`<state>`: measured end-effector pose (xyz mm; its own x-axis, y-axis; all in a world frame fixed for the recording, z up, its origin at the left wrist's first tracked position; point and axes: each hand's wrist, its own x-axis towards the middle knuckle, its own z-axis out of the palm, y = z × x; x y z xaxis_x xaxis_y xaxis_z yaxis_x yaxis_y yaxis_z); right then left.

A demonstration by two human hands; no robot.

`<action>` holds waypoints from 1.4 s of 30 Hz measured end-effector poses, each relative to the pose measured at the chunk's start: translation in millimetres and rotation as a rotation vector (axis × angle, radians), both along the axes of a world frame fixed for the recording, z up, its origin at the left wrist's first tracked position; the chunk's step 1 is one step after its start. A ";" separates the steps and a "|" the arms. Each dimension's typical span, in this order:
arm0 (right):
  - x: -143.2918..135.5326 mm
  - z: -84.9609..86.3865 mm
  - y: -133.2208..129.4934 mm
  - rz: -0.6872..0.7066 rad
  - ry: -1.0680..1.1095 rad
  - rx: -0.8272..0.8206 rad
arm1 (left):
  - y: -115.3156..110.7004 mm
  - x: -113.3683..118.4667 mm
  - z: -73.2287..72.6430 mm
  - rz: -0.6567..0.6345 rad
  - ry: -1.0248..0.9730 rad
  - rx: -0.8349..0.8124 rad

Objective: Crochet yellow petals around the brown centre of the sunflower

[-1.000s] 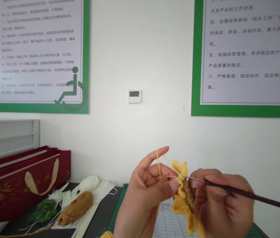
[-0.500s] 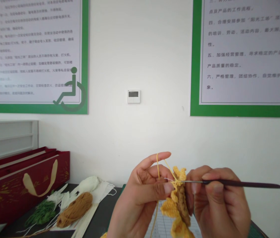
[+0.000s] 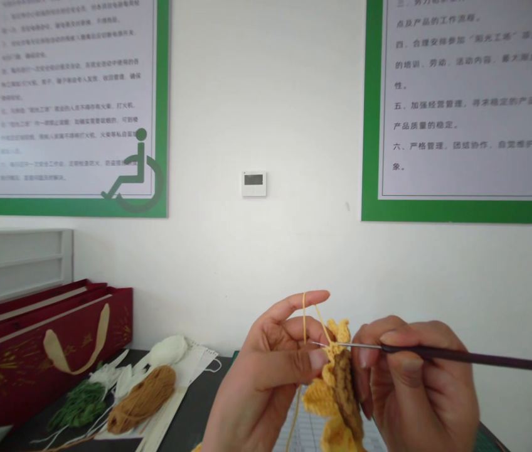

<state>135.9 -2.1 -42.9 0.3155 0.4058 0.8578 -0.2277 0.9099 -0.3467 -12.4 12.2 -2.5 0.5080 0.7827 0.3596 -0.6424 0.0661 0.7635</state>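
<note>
My left hand [image 3: 270,370] pinches the edge of a yellow and brown crocheted piece [image 3: 345,389] between thumb and fingers. A strand of yellow yarn [image 3: 304,317] loops over its raised index finger and runs down to the stitches. In my right hand [image 3: 416,376] is a crochet hook [image 3: 477,356] with a dark handle, held like a pen. The metal shaft of the hook passes across the top of the crocheted piece, its tip near my left fingertips. Some right fingers are close behind the piece; whether they touch it is unclear.
Dark red gift bags [image 3: 59,351] stand on the dark table [image 3: 191,402] at the left. Brown yarn [image 3: 142,400], green yarn [image 3: 80,402] and white yarn [image 3: 168,351] lie beside them. Printed paper [image 3: 306,424] is under my hands. Green-framed posters [image 3: 162,125] hang behind.
The hook's handle end has swung slightly down and outward to the right. My left index finger and its yarn loop have shifted slightly right. The crocheted piece has turned a little.
</note>
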 end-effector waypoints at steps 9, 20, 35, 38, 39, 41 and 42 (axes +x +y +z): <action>-4.1 4.0 -7.1 0.057 0.050 -0.049 | 1.2 -0.9 -1.6 -0.034 0.000 -0.021; -2.2 8.0 8.6 0.277 0.030 -0.244 | -13.9 4.2 6.0 0.311 0.073 0.132; 22.1 1.2 12.4 -0.868 -0.493 0.390 | -21.8 16.4 5.4 0.468 0.045 0.131; 9.8 -1.5 15.4 -0.756 -0.279 0.387 | -18.6 14.4 5.1 0.297 0.033 -0.003; 4.4 -1.1 16.5 -0.634 -0.151 0.315 | -17.1 12.6 5.5 0.239 0.034 -0.032; -4.4 1.3 18.2 -0.343 -0.037 0.094 | -15.0 8.8 6.7 0.204 0.040 -0.034; -7.0 3.0 18.8 -0.209 -0.004 -0.001 | -14.6 7.4 7.4 0.222 0.046 -0.016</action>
